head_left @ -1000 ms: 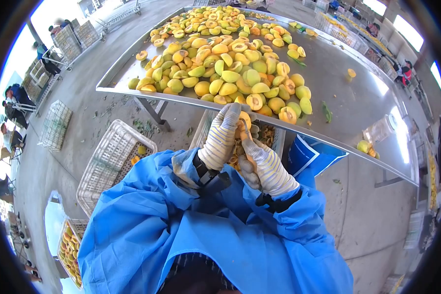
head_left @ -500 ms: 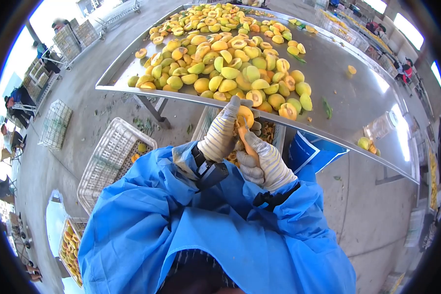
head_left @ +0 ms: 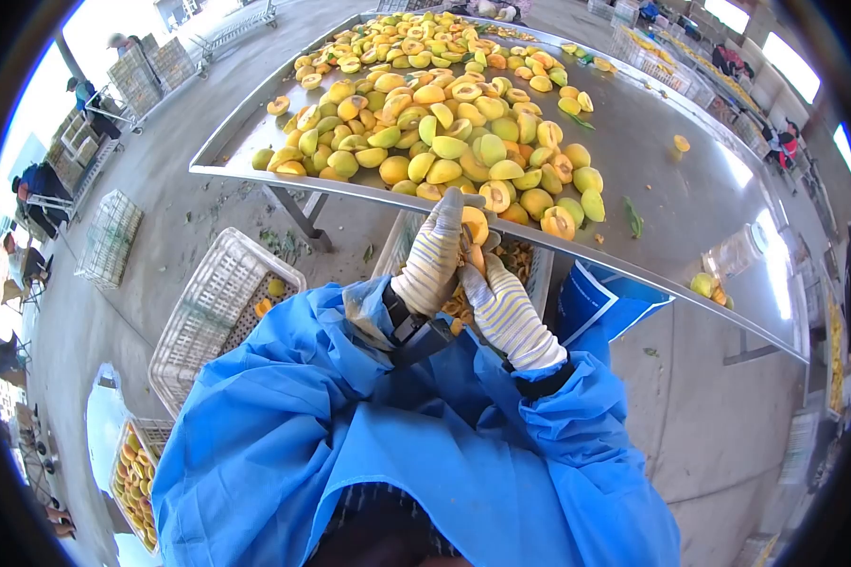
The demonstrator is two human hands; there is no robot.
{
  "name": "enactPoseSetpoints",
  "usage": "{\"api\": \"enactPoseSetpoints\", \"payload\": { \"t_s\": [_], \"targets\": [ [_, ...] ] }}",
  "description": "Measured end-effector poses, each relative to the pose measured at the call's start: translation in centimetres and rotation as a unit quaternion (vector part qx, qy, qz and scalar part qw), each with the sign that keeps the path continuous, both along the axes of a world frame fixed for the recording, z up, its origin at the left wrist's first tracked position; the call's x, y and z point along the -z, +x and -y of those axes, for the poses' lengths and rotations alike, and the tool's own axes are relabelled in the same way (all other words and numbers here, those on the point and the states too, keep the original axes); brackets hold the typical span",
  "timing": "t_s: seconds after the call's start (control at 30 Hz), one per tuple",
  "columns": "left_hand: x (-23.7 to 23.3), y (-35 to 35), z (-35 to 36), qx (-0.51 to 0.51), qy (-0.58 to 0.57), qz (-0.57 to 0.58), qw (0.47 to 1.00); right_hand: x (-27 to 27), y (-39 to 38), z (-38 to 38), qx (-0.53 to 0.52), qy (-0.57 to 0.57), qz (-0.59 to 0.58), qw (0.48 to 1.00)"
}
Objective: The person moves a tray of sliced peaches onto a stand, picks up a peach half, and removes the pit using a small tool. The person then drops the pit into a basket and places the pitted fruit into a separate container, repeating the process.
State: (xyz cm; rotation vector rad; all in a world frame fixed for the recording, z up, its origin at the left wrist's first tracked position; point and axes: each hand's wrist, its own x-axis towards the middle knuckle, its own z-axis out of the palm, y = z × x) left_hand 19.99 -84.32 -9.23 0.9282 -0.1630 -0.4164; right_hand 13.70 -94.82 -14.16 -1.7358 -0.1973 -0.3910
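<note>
My left hand (head_left: 435,253), in a striped glove, holds a halved yellow-orange fruit (head_left: 476,225) just below the table's near edge. Close against it, my right hand (head_left: 509,312), gloved alike, has its fingers closed at the underside of the fruit. An orange-brown thing shows between the hands; whether it is a tool or part of the fruit I cannot make out. Beyond them, a large heap of cut fruit (head_left: 444,132) lies on the metal table (head_left: 652,208). Beneath my hands, a crate (head_left: 542,274) with fruit pieces is partly hidden.
A white crate (head_left: 199,312) with a few fruits stands on the floor to the left, and a fuller crate (head_left: 134,482) is at lower left. A blue container (head_left: 596,298) sits under the table edge at right. A clear jar (head_left: 733,248) lies on the table.
My right hand has moved up and closer to my left hand, and its fingers are now mostly hidden behind the fruit. The orange-brown thing shows less than before.
</note>
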Motion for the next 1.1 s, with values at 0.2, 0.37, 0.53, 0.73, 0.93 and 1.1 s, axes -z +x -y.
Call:
{"api": "enactPoseSetpoints", "payload": {
  "t_s": [0.2,0.37,0.53,0.73,0.93,1.1],
  "targets": [
    [-1.3,-1.3,-0.2,-0.025,0.013,0.008,1.0,-6.7,-3.2,-0.2,-0.151,0.255,-0.305,0.905],
    [-1.6,-0.8,-1.1,0.099,-0.014,-0.044,0.994,-7.2,-3.3,0.5,-0.195,0.27,-0.369,0.868],
    [-0.9,0.5,-1.5,0.167,-0.119,-0.138,0.969,-8.0,-3.8,1.9,-0.281,0.352,-0.387,0.805],
    [1.2,2.8,-4.0,-0.02,0.276,0.285,0.918,-8.0,-3.9,5.9,-0.134,-0.009,-0.296,0.946],
    [-1.4,1.9,-16.8,-0.013,0.77,0.335,0.544,-6.4,-4.6,8.2,0.005,-0.35,-0.192,0.917],
    [0.9,5.6,-23.4,-0.111,0.842,0.302,0.434,-6.9,-4.4,7.0,-0.018,-0.381,-0.199,0.903]
  ]
}}
